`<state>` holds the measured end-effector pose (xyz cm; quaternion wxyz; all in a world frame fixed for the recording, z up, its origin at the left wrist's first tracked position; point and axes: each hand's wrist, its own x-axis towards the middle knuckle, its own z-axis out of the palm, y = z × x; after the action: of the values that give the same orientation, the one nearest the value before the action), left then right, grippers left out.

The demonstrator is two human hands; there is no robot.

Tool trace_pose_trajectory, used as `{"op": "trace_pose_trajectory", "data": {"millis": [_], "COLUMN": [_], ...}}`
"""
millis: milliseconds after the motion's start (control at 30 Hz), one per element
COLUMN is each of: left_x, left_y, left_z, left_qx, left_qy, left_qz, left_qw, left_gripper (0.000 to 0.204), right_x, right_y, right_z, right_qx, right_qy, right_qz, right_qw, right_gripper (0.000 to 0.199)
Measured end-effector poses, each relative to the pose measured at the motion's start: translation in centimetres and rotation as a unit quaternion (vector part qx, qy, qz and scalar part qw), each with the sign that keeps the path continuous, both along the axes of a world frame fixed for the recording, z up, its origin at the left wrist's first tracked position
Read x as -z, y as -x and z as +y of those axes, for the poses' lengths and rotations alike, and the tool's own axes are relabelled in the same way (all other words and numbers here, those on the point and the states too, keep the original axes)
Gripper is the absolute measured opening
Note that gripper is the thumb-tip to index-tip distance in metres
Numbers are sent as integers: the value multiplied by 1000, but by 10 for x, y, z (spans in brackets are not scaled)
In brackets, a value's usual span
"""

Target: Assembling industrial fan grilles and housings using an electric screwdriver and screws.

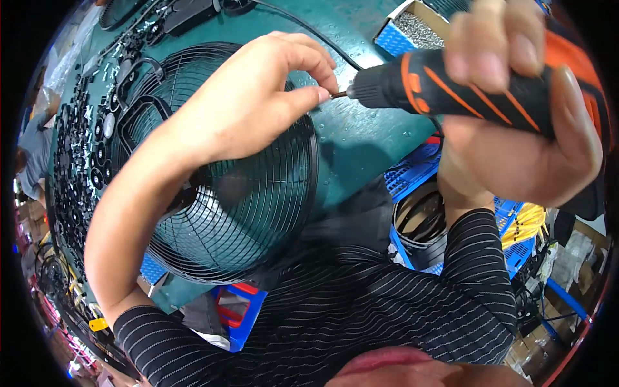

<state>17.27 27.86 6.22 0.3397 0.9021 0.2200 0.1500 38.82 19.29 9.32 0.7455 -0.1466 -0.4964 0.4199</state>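
Note:
In my right hand (516, 129) is a black and orange power screwdriver (474, 90), held level with its nose toward the left. A thin bit (339, 95) sticks out of that nose. The thumb and forefinger of my left hand (258, 97) pinch together right at the bit's tip; whatever small piece is between them is too small to make out. Under my left forearm lies a round black wire fan guard (258, 200), with a black bracket (143, 116) on its far left part.
The green table (348, 155) carries many small black parts (71, 142) along its left side. A blue and white box of screws (416, 29) stands at the back right. Blue crates (412, 171) with a round container and yellow cords (525, 226) sit at the right. A black cable (309, 29) crosses the back.

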Motion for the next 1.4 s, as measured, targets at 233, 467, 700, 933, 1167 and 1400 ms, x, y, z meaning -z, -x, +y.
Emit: {"op": "trace_pose_trajectory", "data": {"millis": [233, 467, 700, 933, 1167, 1400], "left_x": [10, 19, 20, 15, 24, 39], "left_y": [10, 9, 19, 20, 30, 34], "left_z": [24, 41, 36, 32, 44, 43], "left_qx": [64, 133, 115, 100, 94, 55], "left_qy": [93, 116, 84, 52, 95, 67], "left_qz": [142, 163, 96, 24, 172, 152], "left_qw": [983, 971, 985, 993, 976, 985], "left_gripper": [26, 26, 24, 24, 24, 28], "right_x": [16, 23, 20, 9, 8, 54], "right_y": [-57, -95, -99, -101, -91, -141], "right_z": [-11, -4, 9, 22, 37, 104], "right_qx": [9, 9, 3, 2, -5, 11], "right_qy": [48, 72, 56, 34, 18, 27], "right_qz": [-161, -323, -468, -614, -743, -837], "right_qw": [986, 944, 882, 789, 669, 547], "right_gripper": [28, 23, 18, 14, 12, 12]}}
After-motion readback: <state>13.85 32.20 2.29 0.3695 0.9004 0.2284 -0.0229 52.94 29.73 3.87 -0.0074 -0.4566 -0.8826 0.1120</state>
